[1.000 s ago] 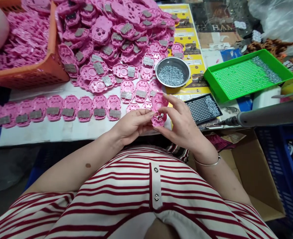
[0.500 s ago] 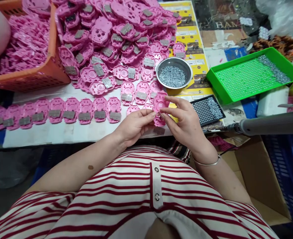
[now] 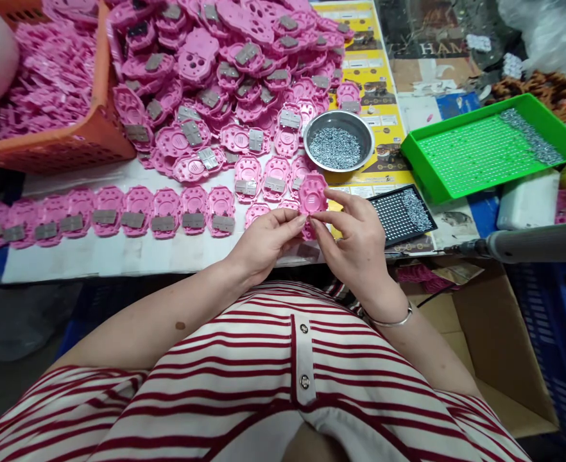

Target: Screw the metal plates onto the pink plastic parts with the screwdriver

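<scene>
Between my two hands, just above the table's front edge, is a pink plastic casing (image 3: 313, 194). My left hand (image 3: 274, 239) is closed on its lower left side, thumb on top. My right hand (image 3: 353, 234) pinches at its lower right, with another finger along the right edge. The fingertips meet over the casing's lower end and hide whatever lies there. Several like casings with grey metal plates stand just behind, one of them a pink casing (image 3: 276, 178). To the left runs a row of the same parts, among them a plated casing (image 3: 194, 210).
A large heap of pink casings (image 3: 201, 58) fills the back. An orange basket (image 3: 114, 122) of pink pieces stands left. A metal bowl (image 3: 308, 151) of screws, a black perforated tray (image 3: 393, 221) and a green tray (image 3: 444, 183) lie right. A powered screwdriver (image 3: 538, 244) juts in.
The casing has tilted slightly in my hands, and my fingers have drawn closer over its lower end. The view has shifted a little.
</scene>
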Demonstrator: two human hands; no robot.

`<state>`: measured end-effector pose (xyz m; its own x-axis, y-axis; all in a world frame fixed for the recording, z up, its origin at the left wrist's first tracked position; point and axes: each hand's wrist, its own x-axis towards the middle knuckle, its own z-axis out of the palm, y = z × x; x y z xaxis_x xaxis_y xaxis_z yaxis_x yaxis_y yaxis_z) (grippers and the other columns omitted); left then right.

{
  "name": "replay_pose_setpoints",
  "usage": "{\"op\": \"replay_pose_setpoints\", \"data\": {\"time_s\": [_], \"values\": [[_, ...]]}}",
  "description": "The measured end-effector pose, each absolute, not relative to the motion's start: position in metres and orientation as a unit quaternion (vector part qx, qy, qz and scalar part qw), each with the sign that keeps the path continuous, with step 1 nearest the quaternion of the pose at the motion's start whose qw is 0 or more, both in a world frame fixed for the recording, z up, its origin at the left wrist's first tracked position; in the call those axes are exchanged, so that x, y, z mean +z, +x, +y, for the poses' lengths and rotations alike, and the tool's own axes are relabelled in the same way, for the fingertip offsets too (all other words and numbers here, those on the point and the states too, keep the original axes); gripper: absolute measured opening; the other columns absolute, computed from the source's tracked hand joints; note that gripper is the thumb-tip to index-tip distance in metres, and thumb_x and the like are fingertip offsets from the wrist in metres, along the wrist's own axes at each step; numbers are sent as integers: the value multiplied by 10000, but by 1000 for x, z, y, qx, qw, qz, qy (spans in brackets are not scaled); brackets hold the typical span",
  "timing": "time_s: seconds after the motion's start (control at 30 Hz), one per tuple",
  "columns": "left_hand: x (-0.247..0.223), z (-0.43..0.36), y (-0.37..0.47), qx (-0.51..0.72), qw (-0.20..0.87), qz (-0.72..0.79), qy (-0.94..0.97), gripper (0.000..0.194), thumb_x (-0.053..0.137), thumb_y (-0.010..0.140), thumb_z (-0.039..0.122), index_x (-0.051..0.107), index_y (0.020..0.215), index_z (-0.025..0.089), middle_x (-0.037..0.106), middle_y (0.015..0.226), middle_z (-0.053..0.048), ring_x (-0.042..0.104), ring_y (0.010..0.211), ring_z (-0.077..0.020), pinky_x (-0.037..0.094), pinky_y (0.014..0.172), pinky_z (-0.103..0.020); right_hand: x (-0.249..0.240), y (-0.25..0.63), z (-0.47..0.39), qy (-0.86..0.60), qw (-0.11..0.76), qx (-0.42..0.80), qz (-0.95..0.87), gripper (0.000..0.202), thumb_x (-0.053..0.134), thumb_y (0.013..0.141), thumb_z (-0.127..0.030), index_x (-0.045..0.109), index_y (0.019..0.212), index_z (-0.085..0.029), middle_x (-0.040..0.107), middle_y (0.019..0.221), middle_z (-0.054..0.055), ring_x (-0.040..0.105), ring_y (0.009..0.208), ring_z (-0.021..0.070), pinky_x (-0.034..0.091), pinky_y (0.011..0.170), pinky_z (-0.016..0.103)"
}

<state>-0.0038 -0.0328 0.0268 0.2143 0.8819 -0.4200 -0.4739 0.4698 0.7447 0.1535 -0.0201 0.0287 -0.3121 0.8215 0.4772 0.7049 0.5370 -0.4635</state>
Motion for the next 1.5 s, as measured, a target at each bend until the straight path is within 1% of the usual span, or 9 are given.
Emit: {"op": "replay_pose_setpoints", "data": {"time_s": [0.13,0.23,0.43,0.57,0.73,0.93,1.07,1.3,1.5], "values": [[26,-34,-2,471,717,445,256,218,809,750,286,653,785,138,618,729,23,552,668,-65,467,662,-171,29,151,-23,-491,357,90,-789,139,594,903,-281,716,923,-215,701,1187,100,654,1091,249,525,942,455],[27,-34,-1,470,722,444,247,227,814,738,292,652,783,140,620,738,21,557,675,-70,480,680,-183,27,151,-24,-497,359,88,-785,135,586,910,-281,702,936,-217,705,1170,99,660,1078,245,527,939,450],[26,-34,-2,460,730,441,247,217,808,737,281,651,771,135,607,715,22,548,665,-73,493,682,-192,27,155,-20,-464,332,89,-816,243,573,917,-267,653,1134,-193,673,1201,130,617,1135,251,498,984,458],[25,-34,-3,464,720,448,256,215,811,740,287,661,785,139,615,724,23,548,671,-68,473,676,-179,27,158,-18,-455,294,89,-836,227,539,933,-265,675,1109,-220,625,1266,138,575,1179,266,477,991,480],[24,-34,-4,448,719,456,272,258,833,712,310,645,752,139,600,692,27,543,648,-76,466,658,-195,30,162,-15,-445,271,96,-848,247,554,928,-290,676,1120,-194,623,1185,148,569,1117,268,472,964,469],[26,-33,-4,437,688,489,311,295,837,697,331,622,712,129,553,621,47,457,569,-49,374,555,-167,35,167,-12,-445,231,94,-860,213,568,914,-289,687,1065,-199,605,1148,138,557,1068,276,466,936,468],[27,-33,-3,431,707,479,290,288,839,691,321,625,727,132,572,650,44,493,603,-60,422,602,-183,35,167,-11,-441,240,95,-860,202,577,907,-280,687,1042,-177,608,1134,144,557,1052,273,459,930,457],[25,-34,-5,420,726,472,271,301,849,694,338,637,744,130,573,671,39,531,639,-71,500,690,-216,33,172,-9,-418,260,122,-862,166,604,899,-288,691,1011,-201,606,1153,129,566,1077,259,454,938,452],[27,-34,-3,431,744,450,243,331,872,666,350,656,766,120,645,734,1,606,689,-98,556,710,-245,33,170,-12,-391,319,180,-844,73,636,879,-231,687,928,-212,639,1130,95,582,1108,232,450,970,441]]}}
